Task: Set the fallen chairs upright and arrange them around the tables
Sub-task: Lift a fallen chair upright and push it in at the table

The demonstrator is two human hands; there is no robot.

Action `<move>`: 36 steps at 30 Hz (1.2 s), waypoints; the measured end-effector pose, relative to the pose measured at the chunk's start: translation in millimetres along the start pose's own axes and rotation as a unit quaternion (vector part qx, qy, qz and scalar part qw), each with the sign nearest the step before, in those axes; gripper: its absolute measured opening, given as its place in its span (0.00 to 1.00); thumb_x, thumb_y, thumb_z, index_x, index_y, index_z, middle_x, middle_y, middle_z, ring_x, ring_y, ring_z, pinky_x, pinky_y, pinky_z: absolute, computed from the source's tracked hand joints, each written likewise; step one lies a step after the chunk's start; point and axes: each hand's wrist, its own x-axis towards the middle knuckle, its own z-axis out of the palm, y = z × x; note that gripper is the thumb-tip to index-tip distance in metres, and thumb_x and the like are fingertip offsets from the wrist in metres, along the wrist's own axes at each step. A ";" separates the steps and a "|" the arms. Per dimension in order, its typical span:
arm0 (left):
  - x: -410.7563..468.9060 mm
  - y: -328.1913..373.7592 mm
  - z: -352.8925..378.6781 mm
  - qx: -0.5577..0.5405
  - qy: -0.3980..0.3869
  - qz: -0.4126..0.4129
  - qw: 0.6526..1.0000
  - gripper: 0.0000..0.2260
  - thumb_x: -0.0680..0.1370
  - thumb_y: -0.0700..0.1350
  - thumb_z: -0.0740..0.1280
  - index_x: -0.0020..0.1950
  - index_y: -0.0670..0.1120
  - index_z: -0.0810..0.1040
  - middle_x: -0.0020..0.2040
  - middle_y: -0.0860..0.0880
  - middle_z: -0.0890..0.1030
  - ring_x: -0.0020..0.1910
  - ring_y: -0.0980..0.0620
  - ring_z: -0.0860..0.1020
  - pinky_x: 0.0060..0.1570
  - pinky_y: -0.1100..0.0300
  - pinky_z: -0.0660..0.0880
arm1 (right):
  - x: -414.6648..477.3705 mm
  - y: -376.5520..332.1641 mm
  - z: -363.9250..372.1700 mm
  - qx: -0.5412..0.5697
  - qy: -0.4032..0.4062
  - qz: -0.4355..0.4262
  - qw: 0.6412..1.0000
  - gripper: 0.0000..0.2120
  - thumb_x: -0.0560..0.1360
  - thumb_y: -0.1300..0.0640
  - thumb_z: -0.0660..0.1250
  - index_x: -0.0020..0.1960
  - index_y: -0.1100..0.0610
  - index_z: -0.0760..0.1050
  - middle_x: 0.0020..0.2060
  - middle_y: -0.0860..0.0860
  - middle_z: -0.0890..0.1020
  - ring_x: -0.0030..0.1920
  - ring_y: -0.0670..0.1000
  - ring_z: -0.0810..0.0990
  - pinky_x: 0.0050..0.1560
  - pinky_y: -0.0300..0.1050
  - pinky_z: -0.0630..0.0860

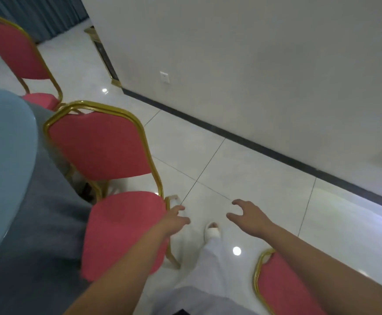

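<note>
Rose-red, gold, pale blue and white.
The chair (108, 151) just beside the left grip (176, 219) has rose-red padding on seat and back and a shiny gold frame. The far chair (15, 48) beyond it and the third chair (283, 287) behind the right grip (249, 217) have the same two colours. Left of the left grip, the bench (3, 144) has a pale blue top over grey-blue cloth. Under both grips the floor (242, 173) is glossy white tile with thin dark joints. The slipper (212, 231) between the grips is white. Beyond them the wall (253, 53) is off-white with a dark skirting band (231, 133), and the curtain (37, 14) is dull blue.
</note>
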 end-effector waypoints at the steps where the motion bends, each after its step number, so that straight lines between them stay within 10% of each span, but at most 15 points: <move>1: 22.8 19.1 -7.8 -0.008 0.000 -0.001 1.000 0.28 0.76 0.44 0.69 0.75 0.50 0.66 0.76 0.45 0.64 0.60 0.52 0.71 0.59 0.58 0.71 | 20.9 -7.3 -20.0 -0.008 0.005 0.003 1.000 0.29 0.76 0.41 0.64 0.74 0.48 0.64 0.71 0.52 0.68 0.70 0.55 0.67 0.69 0.52 0.66; 7: 113.2 125.9 -61.9 -0.013 -0.014 -0.036 0.999 0.30 0.74 0.49 0.70 0.75 0.53 0.65 0.74 0.45 0.66 0.64 0.48 0.72 0.65 0.55 0.71 | 120.5 -50.5 -114.4 0.009 0.000 0.024 1.000 0.29 0.77 0.41 0.64 0.74 0.48 0.64 0.71 0.52 0.68 0.68 0.55 0.69 0.68 0.51 0.67; 16: 250.5 236.5 -184.8 -0.100 0.051 -0.034 0.993 0.26 0.76 0.44 0.70 0.73 0.51 0.67 0.46 0.54 0.73 0.41 0.58 0.73 0.36 0.70 0.73 | 315.1 -124.3 -207.3 0.070 -0.019 0.006 0.997 0.27 0.76 0.44 0.67 0.72 0.48 0.67 0.71 0.54 0.69 0.68 0.55 0.71 0.61 0.44 0.67; 21: 310.8 256.6 -255.7 -0.118 0.108 -0.097 0.982 0.28 0.76 0.44 0.70 0.75 0.50 0.65 0.71 0.43 0.68 0.60 0.46 0.74 0.58 0.57 0.71 | 452.0 -190.7 -248.1 0.072 -0.077 -0.036 0.994 0.26 0.76 0.46 0.67 0.71 0.49 0.67 0.70 0.54 0.69 0.45 0.39 0.77 0.40 0.25 0.68; 25: 340.1 264.1 -319.1 -0.200 0.181 -0.169 0.948 0.29 0.78 0.46 0.68 0.77 0.50 0.62 0.75 0.42 0.64 0.66 0.42 0.71 0.62 0.52 0.70 | 552.8 -265.0 -275.6 0.016 -0.139 -0.076 0.987 0.26 0.76 0.44 0.67 0.71 0.48 0.68 0.70 0.54 0.70 0.65 0.52 0.72 0.55 0.40 0.67; 36: 439.2 245.5 -453.0 -0.336 0.282 -0.247 0.864 0.29 0.78 0.45 0.67 0.78 0.49 0.60 0.75 0.44 0.65 0.63 0.45 0.71 0.58 0.54 0.71 | 762.4 -460.7 -266.3 -0.149 -0.220 -0.130 0.955 0.28 0.75 0.43 0.67 0.71 0.51 0.67 0.68 0.56 0.71 0.63 0.55 0.74 0.54 0.44 0.71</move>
